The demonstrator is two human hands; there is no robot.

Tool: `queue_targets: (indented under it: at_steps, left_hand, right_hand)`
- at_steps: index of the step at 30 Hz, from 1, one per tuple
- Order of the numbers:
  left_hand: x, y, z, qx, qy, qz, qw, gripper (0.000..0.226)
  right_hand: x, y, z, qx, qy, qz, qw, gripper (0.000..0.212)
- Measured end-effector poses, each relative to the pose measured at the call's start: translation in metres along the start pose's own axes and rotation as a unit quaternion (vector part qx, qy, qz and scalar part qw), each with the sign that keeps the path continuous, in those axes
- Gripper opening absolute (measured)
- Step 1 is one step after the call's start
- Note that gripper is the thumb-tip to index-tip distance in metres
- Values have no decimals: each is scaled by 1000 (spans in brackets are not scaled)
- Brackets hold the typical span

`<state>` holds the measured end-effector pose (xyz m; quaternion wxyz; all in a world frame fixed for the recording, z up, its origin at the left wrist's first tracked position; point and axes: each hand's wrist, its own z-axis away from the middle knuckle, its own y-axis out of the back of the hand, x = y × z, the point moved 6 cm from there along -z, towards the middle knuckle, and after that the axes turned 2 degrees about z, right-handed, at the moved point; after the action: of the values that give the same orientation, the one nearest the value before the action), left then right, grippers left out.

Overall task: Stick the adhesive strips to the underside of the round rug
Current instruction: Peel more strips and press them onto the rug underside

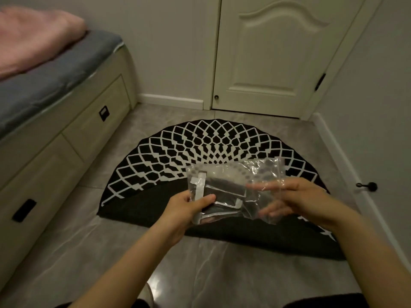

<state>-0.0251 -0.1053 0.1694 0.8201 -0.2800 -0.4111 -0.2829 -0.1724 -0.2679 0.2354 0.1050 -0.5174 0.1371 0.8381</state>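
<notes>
The round black-and-white patterned rug (pixel 200 147) lies on the floor, its near half folded over so the plain black underside (pixel 255 236) faces up. Above it I hold a clear plastic bag (pixel 235 187) with black adhesive strips (pixel 224 192) and white backing inside. My left hand (pixel 189 210) grips the bag's left end, thumb on top. My right hand (pixel 295 198) is at the bag's right end with its fingers reaching into or under the plastic; whether they hold anything is unclear.
A bed with drawers (pixel 73 134), a grey mattress and a pink blanket (pixel 33 38) runs along the left. A closed cream door (pixel 273 54) stands behind the rug. A doorstop (pixel 368 186) sticks out of the right wall. Grey tile floor (pixel 124 258) lies in front.
</notes>
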Motion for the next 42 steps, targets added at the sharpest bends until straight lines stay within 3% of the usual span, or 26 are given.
queue_targets:
  at_steps: [3, 5, 10, 15, 19, 23, 28, 34, 38, 42]
  left_hand:
    - [2, -1, -1, -32, -10, 24, 999, 30]
    - [2, -3, 0, -60, -9, 45, 997, 30]
    - [0, -10, -1, -108, 14, 123, 986, 33]
    - [-1, -11, 0, -110, 13, 83, 990, 44]
    - [1, -6, 2, -100, 5, 57, 993, 41]
    - [2, -1, 3, -86, 3, 62, 994, 31]
    - [-1, 4, 3, -69, 6, 74, 995, 30]
    - [-6, 5, 2, -60, 26, 66, 996, 33]
    - [-10, 13, -1, -16, 43, 74, 996, 41]
    - [-17, 28, -6, 47, 56, 90, 993, 28]
  right_hand:
    - [-2, -6, -6, 19, 4, 110, 994, 36]
    - [-5, -13, -9, 4, 26, 174, 984, 48]
    - [-18, -34, -16, 16, 137, 306, 942, 48]
    - [-17, -41, -20, 72, 170, 285, 941, 53]
    - [-18, -36, -21, 103, 176, 265, 943, 40]
    - [-14, -18, -21, 129, 127, 148, 972, 31]
    - [-12, -14, -19, 134, 106, 60, 984, 29]
    - [-11, -14, -20, 131, 91, 64, 985, 28]
    - [-12, -3, -16, 157, 92, 105, 978, 28]
    - [-14, 9, -10, 163, 89, 91, 978, 28]
